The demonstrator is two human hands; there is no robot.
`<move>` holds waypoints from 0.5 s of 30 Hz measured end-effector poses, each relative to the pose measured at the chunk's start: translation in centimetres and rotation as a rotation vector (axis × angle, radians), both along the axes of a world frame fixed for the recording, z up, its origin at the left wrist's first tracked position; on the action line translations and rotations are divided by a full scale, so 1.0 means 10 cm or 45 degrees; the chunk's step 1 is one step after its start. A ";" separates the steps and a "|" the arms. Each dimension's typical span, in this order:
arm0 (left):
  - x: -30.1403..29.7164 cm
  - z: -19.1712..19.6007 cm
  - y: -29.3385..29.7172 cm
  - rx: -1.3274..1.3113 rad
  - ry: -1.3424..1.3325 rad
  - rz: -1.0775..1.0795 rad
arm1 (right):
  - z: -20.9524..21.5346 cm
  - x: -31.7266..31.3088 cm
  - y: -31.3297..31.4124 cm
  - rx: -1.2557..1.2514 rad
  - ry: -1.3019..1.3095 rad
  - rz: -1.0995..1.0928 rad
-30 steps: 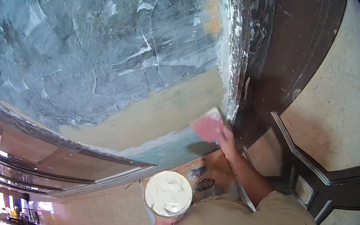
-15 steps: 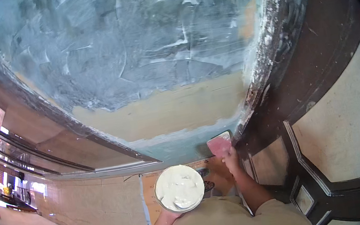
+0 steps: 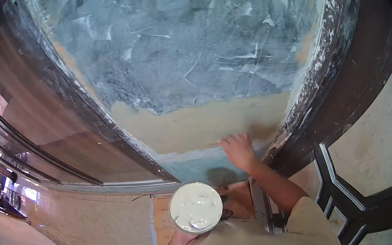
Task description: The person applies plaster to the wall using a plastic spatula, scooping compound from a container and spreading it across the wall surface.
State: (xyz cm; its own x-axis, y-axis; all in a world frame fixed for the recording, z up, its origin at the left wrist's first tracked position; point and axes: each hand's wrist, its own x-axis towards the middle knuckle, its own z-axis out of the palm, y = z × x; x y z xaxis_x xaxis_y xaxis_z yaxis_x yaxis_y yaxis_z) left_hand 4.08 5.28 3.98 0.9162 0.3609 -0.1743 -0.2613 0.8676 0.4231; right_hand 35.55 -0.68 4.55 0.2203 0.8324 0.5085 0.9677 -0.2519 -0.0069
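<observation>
A patchy blue-grey wall fills the top. Bottom middle, the left hand holds a tub of white paste, best kept level. Right of centre, the right hand is by the wall; its grip I can't tell.

The head view looks from above the person's torso, through the left of two side-by-side fisheye cameras, facing forward and down. The torso and left hand lie near, the right hand reaches farther out, and the wall fills the far side. Straight edges bow toward the dark rim.
</observation>
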 end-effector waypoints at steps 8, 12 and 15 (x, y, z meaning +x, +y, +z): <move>-0.32 -0.10 0.07 -0.109 -0.127 0.097 | 1.77 -0.35 0.26 1.135 0.030 0.019; -0.43 -0.08 0.19 -0.150 -0.167 0.055 | 0.69 -0.52 0.36 0.062 0.086 0.104; -0.53 -0.04 0.27 -0.167 -0.199 0.064 | 0.45 -0.47 0.56 -0.115 -0.007 0.113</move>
